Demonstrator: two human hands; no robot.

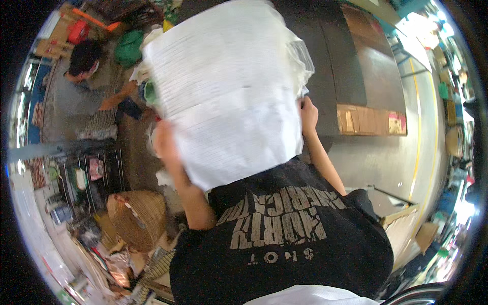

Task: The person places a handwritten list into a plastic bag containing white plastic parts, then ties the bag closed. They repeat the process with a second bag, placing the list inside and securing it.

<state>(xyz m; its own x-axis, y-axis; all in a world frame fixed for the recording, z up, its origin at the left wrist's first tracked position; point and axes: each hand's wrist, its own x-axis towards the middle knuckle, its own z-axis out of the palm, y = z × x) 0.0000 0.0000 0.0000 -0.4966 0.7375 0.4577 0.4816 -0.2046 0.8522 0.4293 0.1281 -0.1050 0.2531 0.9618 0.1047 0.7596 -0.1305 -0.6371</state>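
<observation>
A cluttered workshop floor [396,152] spread below, with a flattened cardboard piece [371,121] lying by a dark mat's [330,61] right edge and a woven conical hat [137,218] at lower left. Both forearms rose from a black printed shirt [284,239]. The left hand [165,140] and right hand [308,113] each clamped a side edge of a large white plastic-wrapped bundle [229,91], held up in front of the chest. Its surface was blurred, faintly lined. The fingers were mostly hidden behind it. Another person [86,63] crouched at upper left.
</observation>
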